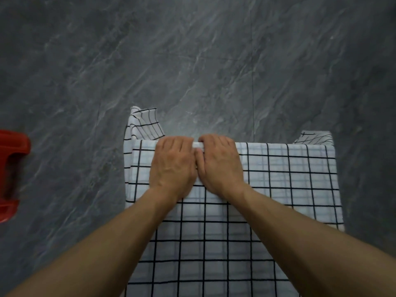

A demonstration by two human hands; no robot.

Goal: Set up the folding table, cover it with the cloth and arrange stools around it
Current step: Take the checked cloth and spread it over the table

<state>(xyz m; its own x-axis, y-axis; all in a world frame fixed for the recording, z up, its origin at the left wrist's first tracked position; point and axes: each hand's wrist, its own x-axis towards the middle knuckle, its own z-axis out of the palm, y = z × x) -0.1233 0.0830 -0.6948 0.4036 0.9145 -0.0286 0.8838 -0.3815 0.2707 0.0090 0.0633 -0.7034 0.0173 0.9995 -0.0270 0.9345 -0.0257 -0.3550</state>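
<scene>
A white cloth with a black grid (pixel 278 185) lies over the folding table, which it hides completely. Its far corners hang down past the far edge at the left (pixel 145 125) and the right (pixel 315 138). My left hand (pixel 173 166) and my right hand (pixel 220 163) rest side by side, palms down, on the cloth at the middle of the far edge. Their fingers curl over that edge, where a small fold of cloth bunches between them. A red plastic stool (pixel 10 174) stands on the floor at the far left, cut off by the frame.
Dark grey marble-patterned floor tiles (pixel 192 61) stretch beyond the table and along both of its sides. Nothing else stands on the floor in view apart from the red stool at the left.
</scene>
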